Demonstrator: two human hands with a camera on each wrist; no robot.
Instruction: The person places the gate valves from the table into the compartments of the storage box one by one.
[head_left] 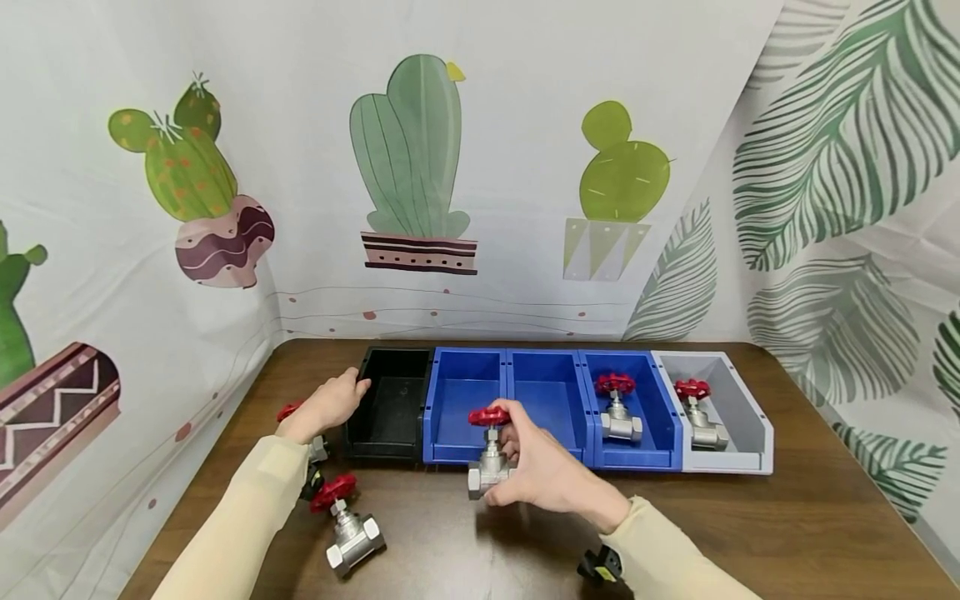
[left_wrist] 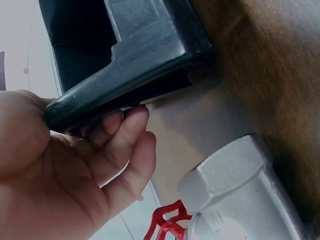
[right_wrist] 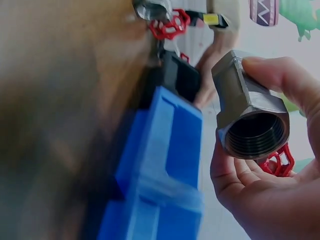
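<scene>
In the head view, my right hand point(head_left: 543, 467) holds a metal valve point(head_left: 491, 468) with a red handwheel, in front of the blue bins point(head_left: 468, 454). The right wrist view shows the thumb on the valve body point(right_wrist: 240, 95) and fingers beneath it, its threaded opening facing the camera. My left hand point(head_left: 330, 407) grips the left side wall of the black bin point(head_left: 384, 450); in the left wrist view its fingers point(left_wrist: 135, 125) curl under the bin's rim point(left_wrist: 75, 102). Another valve point(head_left: 352, 537) lies on the table near the left forearm, and one more is partly hidden behind the left wrist.
One valve stands in the rightmost blue bin point(head_left: 658, 459) and another in the grey bin point(head_left: 750, 462) at the right end. The bins form a row near the back edge of the brown table point(head_left: 817, 517). Behind hangs a cloth point(head_left: 525, 167) printed with cacti and leaves.
</scene>
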